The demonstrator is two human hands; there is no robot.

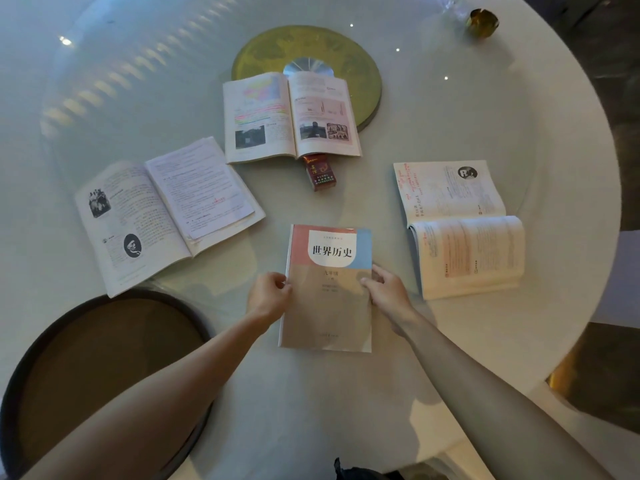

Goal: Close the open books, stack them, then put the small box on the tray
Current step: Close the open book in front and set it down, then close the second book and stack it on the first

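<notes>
A closed book (329, 258) with a red, blue and tan cover lies flat in front of me. My left hand (268, 296) pinches its left edge and my right hand (386, 289) grips its right edge. Three open books lie around it: one at the left (166, 209) with loose sheets on it, one at the back (289, 116), one at the right (457, 226). A small red box (319, 173) stands just in front of the back book. A round dark-rimmed brown tray (104, 344) sits at the near left, partly hidden by my left forearm.
The round white table (502, 109) has a green-gold disc (311, 50) at its centre, under the back book. A small gold cup (483, 22) stands at the far right edge. The table's edge curves down the right side.
</notes>
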